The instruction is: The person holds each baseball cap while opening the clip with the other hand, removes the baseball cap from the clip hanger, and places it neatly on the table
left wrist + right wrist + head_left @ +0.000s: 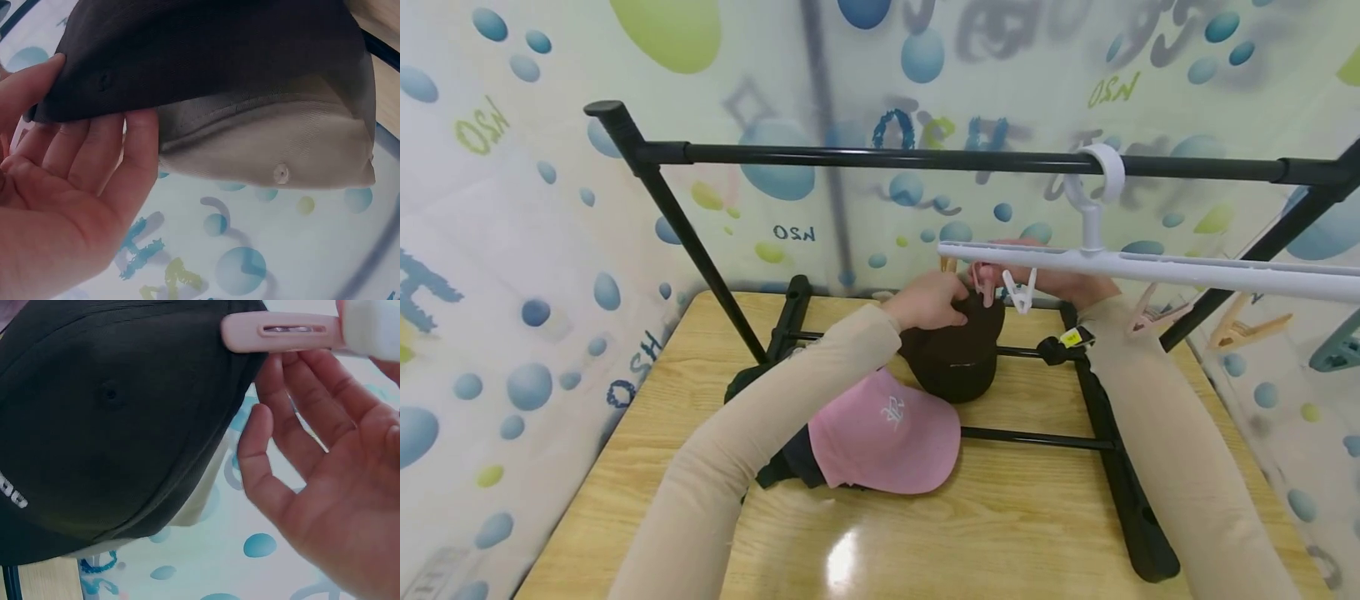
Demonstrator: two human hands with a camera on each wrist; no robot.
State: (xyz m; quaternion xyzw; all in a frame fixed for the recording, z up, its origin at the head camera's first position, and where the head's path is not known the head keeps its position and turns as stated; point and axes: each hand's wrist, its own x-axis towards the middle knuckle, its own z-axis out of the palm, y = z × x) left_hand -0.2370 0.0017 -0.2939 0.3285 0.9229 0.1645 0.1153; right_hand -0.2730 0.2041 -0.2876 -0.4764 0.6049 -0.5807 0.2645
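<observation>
Left hand point(931, 300): you hold the dark cap point(958, 354) by its edge; only the left wrist view shows your thumb against the crown and your fingers tucked under the rim.
Right hand point(344, 475): you pinch the pink clothespin point(281, 340) at its rear end; its front overlaps the cap's edge, though you cannot tell whether it bites.
Dark cap: it sits below the left end of the white hanger point(1195, 270), above the surface point(1015, 517); the right wrist view alone gives you white lettering point(14, 490), cut off at the frame's side.
Pale section point(250, 147): your left wrist view shows it with a light eyelet; lining or outer panel is hard to tell.
Pink baseball cap point(887, 437): only the head view shows its white embroidery, too small to read.
Dark headwear point(797, 460): your left sleeve point(760, 433) and the pink cap partly hide it.
Hanger: its right end runs out of your head view.
</observation>
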